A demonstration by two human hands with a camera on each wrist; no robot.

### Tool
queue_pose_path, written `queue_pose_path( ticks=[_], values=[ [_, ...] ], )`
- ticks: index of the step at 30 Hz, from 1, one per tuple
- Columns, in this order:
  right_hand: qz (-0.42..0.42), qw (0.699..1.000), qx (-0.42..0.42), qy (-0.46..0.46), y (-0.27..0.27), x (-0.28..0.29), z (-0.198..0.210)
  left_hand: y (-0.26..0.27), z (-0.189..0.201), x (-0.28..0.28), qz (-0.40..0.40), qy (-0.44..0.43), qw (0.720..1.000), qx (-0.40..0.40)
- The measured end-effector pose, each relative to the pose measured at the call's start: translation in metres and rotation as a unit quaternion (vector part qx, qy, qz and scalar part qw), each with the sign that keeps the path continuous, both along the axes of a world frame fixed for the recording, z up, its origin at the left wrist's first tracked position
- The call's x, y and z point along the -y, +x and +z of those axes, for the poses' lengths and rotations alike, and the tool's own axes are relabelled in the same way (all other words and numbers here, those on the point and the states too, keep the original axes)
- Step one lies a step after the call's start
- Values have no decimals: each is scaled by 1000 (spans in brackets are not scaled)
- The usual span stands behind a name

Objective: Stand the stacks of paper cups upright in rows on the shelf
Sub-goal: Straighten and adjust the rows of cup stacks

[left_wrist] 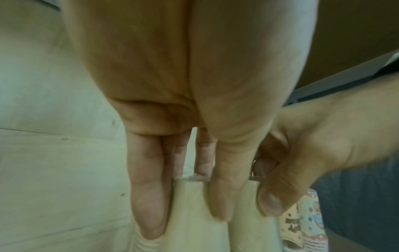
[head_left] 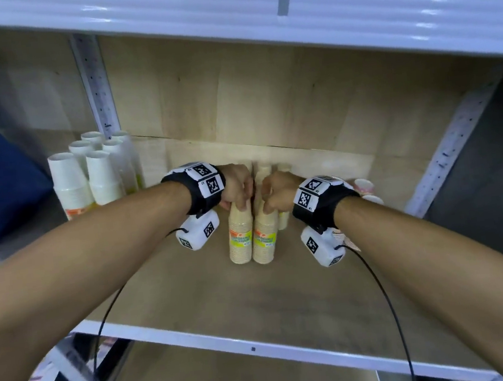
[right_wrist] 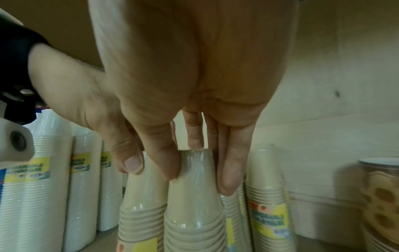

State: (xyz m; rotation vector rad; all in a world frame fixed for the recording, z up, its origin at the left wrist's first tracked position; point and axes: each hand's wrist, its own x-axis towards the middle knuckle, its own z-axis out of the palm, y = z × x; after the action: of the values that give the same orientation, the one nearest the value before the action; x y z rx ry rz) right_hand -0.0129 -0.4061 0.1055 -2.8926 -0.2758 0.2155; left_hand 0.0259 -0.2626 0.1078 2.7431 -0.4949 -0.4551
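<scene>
left hand (head_left: 237, 188): gripped the top of the left beige stack (head_left: 240, 238), thumb on one side and fingers on the other; centre of the head view.
right hand (head_left: 278, 192): pinched the top of the right beige stack (head_left: 264, 238) the same way; the wrist view showed fingers wrapped round its narrow upper end.
stacks: both stood upright on the shelf (head_left: 194, 305), touching or just beside each other, in clear sleeves with yellow-green labels.
behind them: more beige stacks (head_left: 282, 218), partly hidden by the hands; count unclear.
white stacks (head_left: 96, 172): upright cluster at the left of the head view, well apart from the hands.
patterned cups (head_left: 364, 186): right of the right wrist, near the wrist camera.
risk 1: stacks were tall, narrow and held only at the top; a sideways release would likely tip one into its neighbour and could domino the rear ones.
risk 2: slick sleeve; a top grip could slide or lift the wrap rather than the cups.
risk 3: withdrawing the right wrist could clip the patterned cups with the camera housing or cable.
risk 4: hands were nearly touching; letting go unevenly might skew the row.
progress: judged mid-task, front pair not yet released.
</scene>
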Motion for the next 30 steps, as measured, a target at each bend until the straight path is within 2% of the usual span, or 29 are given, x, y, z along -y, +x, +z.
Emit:
queue_pose_path(
  ticks=[6,16,30],
  values=[
    [-61,998,5,8,-4,30,-6,1,-4,23,-40,27,998,46],
    [-104,994,27,30,10,46,-9,12,-15,35,-74,20,994,74],
    [-97,993,56,24,37,44,-23,23,-24,40,-80,23,994,70]
  ],
)
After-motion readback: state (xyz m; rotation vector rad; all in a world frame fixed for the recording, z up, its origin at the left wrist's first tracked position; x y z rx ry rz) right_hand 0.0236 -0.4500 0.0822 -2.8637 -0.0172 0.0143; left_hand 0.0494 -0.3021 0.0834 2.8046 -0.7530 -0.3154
